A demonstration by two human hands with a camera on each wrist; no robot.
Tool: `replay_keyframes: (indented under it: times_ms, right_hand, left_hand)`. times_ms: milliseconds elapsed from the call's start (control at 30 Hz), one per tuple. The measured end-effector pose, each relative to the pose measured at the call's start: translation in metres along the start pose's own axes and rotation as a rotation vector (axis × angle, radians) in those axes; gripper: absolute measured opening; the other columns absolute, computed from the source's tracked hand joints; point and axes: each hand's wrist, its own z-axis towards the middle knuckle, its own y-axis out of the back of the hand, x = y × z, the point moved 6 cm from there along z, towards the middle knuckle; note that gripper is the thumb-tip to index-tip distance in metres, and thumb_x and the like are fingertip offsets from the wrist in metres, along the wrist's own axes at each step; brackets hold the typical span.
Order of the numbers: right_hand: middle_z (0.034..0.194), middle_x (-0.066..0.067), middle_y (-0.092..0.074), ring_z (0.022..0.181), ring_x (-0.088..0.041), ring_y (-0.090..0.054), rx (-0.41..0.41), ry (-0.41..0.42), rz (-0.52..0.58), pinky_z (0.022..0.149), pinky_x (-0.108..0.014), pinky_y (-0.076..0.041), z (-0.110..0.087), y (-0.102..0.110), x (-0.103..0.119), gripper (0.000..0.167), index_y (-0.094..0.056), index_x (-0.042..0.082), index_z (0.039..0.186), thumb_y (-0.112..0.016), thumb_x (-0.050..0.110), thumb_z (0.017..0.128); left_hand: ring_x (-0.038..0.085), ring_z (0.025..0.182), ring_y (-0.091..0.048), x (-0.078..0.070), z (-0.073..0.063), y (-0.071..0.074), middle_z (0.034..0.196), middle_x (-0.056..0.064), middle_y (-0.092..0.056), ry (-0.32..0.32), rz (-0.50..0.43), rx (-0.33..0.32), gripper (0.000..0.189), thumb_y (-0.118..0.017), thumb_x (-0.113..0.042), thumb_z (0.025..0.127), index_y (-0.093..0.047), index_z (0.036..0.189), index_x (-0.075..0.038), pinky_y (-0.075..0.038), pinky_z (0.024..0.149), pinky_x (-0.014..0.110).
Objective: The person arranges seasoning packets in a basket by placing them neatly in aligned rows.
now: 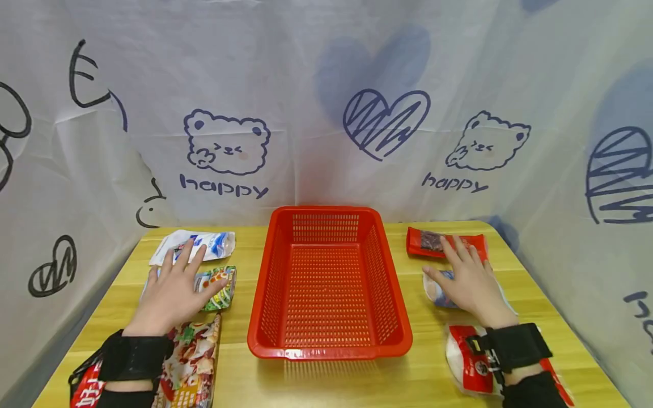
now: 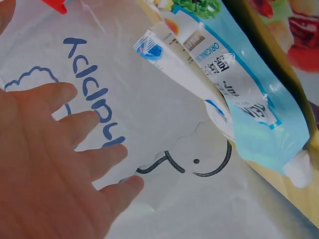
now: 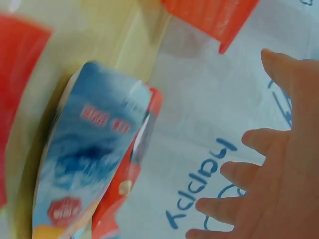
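Observation:
My left hand (image 1: 170, 294) hovers with its fingers spread above the packets on the left and holds nothing. Under and beside it are a green, patterned packet (image 1: 224, 286), light blue on its other part in the left wrist view, and a white and blue packet (image 1: 222, 245). My right hand (image 1: 471, 283) is spread over the right side, also holding nothing. Below it lie a blue packet (image 3: 89, 144) and, farther back, a red packet (image 1: 418, 242). Between the hands stands a red plastic basket (image 1: 258, 306) with nothing inside.
A packet with a food picture (image 1: 196, 354) lies near my left wrist, beside a red one (image 1: 88, 388) partly hidden by the wrist strap. Under my right wrist is a red and white packet (image 1: 459, 362). A printed white cloth (image 1: 306, 113) surrounds the wooden table (image 1: 240, 385).

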Motion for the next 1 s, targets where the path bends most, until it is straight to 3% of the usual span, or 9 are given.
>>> replay_keyframes:
  times_ms: [300, 333, 467, 533, 567, 733, 867, 967, 1000]
  right_hand:
    - [0.172, -0.020, -0.014, 0.153, -0.050, -0.021, -0.025, 0.070, 0.313, 0.116, -0.072, -0.025, -0.002, 0.006, 0.034, 0.090, -0.009, 0.016, 0.168, -0.051, 0.062, 0.103]
    - [0.171, -0.020, -0.018, 0.147, -0.050, -0.035, -0.031, 0.074, 0.342, 0.113, -0.069, -0.033, -0.003, 0.007, 0.038, 0.088, -0.009, 0.017, 0.168, -0.052, 0.060, 0.104]
    - [0.170, -0.020, -0.021, 0.139, -0.050, -0.046, -0.046, 0.076, 0.397, 0.106, -0.066, -0.044, -0.008, 0.007, 0.054, 0.086, -0.009, 0.021, 0.168, -0.052, 0.059, 0.104]
    - [0.170, -0.020, -0.021, 0.135, -0.050, -0.050, -0.036, 0.076, 0.431, 0.101, -0.065, -0.049, -0.010, 0.005, 0.060, 0.086, -0.008, 0.023, 0.168, -0.053, 0.059, 0.104]
    - [0.170, -0.021, -0.020, 0.142, -0.049, -0.043, -0.032, 0.081, 0.437, 0.105, -0.066, -0.045, -0.011, 0.005, 0.064, 0.087, -0.008, 0.023, 0.168, -0.054, 0.059, 0.103]
    - [0.169, -0.021, -0.022, 0.137, -0.047, -0.051, -0.019, 0.123, 0.503, 0.100, -0.061, -0.052, -0.016, -0.004, 0.083, 0.087, -0.015, 0.018, 0.168, -0.061, 0.053, 0.103]
    - [0.170, -0.022, -0.021, 0.132, -0.050, -0.054, -0.002, 0.158, 0.544, 0.089, -0.053, -0.060, -0.019, -0.014, 0.093, 0.086, -0.019, 0.013, 0.167, -0.065, 0.045, 0.102]
    - [0.169, -0.024, -0.021, 0.132, -0.051, -0.054, 0.000, 0.175, 0.550, 0.090, -0.055, -0.059, -0.021, -0.020, 0.097, 0.086, -0.020, 0.009, 0.166, -0.068, 0.040, 0.102]
    - [0.169, -0.025, -0.021, 0.131, -0.051, -0.055, -0.007, 0.181, 0.538, 0.098, -0.058, -0.054, -0.022, -0.022, 0.098, 0.086, -0.020, 0.007, 0.166, -0.068, 0.039, 0.102]
  left_hand:
    - [0.051, 0.150, -0.025, -0.004, -0.018, 0.021, 0.170, 0.022, -0.022, -0.074, -0.030, -0.130, 0.092, -0.056, -0.065, 0.099, -0.029, 0.163, -0.004, -0.024, 0.112, 0.076]
    - [0.050, 0.150, -0.026, -0.005, -0.020, 0.022, 0.170, 0.020, -0.022, -0.084, -0.040, -0.138, 0.091, -0.058, -0.063, 0.099, -0.029, 0.163, -0.005, -0.026, 0.112, 0.075]
    - [0.048, 0.148, -0.033, -0.010, -0.030, 0.028, 0.171, 0.013, -0.023, -0.113, -0.078, -0.154, 0.086, -0.061, -0.057, 0.100, -0.029, 0.164, -0.010, -0.038, 0.106, 0.072]
    - [0.048, 0.148, -0.034, -0.012, -0.036, 0.030, 0.172, 0.010, -0.022, -0.122, -0.104, -0.150, 0.084, -0.062, -0.055, 0.101, -0.028, 0.165, -0.013, -0.040, 0.105, 0.071]
    - [0.048, 0.147, -0.035, -0.014, -0.038, 0.031, 0.172, 0.009, -0.023, -0.127, -0.116, -0.151, 0.083, -0.062, -0.054, 0.101, -0.028, 0.165, -0.015, -0.040, 0.104, 0.071]
    - [0.048, 0.145, -0.039, -0.015, -0.056, 0.031, 0.172, 0.007, -0.025, -0.140, -0.157, -0.132, 0.083, -0.064, -0.054, 0.101, -0.024, 0.167, -0.023, -0.043, 0.102, 0.071]
    - [0.048, 0.143, -0.041, -0.010, -0.070, 0.026, 0.171, 0.006, -0.026, -0.126, -0.166, -0.096, 0.083, -0.062, -0.057, 0.100, -0.024, 0.166, -0.026, -0.045, 0.100, 0.068]
    - [0.048, 0.143, -0.042, -0.007, -0.079, 0.023, 0.170, 0.007, -0.028, -0.112, -0.152, -0.068, 0.083, -0.063, -0.059, 0.099, -0.027, 0.166, -0.024, -0.045, 0.101, 0.068]
    - [0.048, 0.142, -0.042, -0.006, -0.082, 0.022, 0.170, 0.008, -0.029, -0.111, -0.142, -0.062, 0.083, -0.063, -0.059, 0.099, -0.029, 0.165, -0.023, -0.045, 0.100, 0.069]
